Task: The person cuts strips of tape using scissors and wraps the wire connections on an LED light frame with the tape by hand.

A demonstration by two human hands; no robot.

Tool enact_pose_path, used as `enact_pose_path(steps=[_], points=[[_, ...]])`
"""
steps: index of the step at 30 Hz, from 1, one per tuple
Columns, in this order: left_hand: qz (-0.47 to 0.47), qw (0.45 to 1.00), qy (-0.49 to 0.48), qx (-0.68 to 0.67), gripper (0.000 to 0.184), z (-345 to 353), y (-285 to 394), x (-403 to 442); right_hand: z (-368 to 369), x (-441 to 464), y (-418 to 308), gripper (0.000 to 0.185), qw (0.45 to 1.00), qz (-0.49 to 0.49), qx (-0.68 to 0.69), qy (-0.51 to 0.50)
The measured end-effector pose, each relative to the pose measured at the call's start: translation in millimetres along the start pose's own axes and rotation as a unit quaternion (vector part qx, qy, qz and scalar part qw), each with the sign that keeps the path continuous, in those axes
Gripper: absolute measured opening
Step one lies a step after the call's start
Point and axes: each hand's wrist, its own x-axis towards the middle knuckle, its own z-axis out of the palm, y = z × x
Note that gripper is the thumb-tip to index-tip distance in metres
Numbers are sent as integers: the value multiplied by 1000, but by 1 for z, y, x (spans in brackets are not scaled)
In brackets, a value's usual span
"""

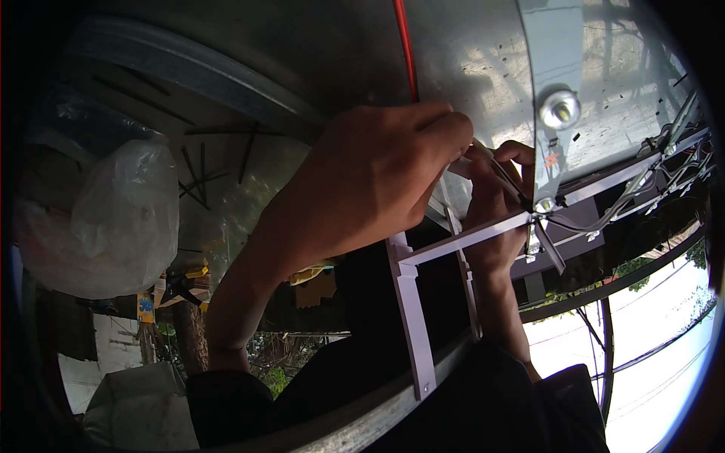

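Note:
My left hand (377, 170) comes in from the lower left, its fingers closed in a pinch. Just right of its fingertips a thin black cable tie (510, 181) runs down to a joint of the pale metal frame (468, 240). Behind that frame is my right hand (495, 204), fingers curled close to the left fingertips and around the upper part of the tie. The exact grip of both hands is partly hidden. Grey wires (596, 224) and small lamp modules (544, 204) are bunched along the frame on the right.
A metal sheet (483, 68) carries a round lamp (559, 109) and a red cable (405, 49). Loose black strips (200, 177) lie at left, near a clear plastic bag (124, 226). A curved metal rail (362, 426) crosses the bottom; yellow-and-black clamps (185, 287) show at lower left.

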Motion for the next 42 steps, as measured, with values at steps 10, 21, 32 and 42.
enact_pose_path(steps=[10, 21, 32, 42], points=[[35, 995, 25, -91, 24, -3, -2, 0, -7, 3, 4, 38, 997, -56, -32, -41], [35, 996, 31, -74, 18, -3, -4, -4, -5, 4, -2, 36, 996, -34, -4, -77], [31, 992, 62, -107, 14, 1, -7, -2, -2, 6, -3, 38, 994, -58, -11, -88], [-1, 990, 51, -129, 10, 2, -3, 0, 3, 2, -5, 43, 989, 18, 144, -39]])
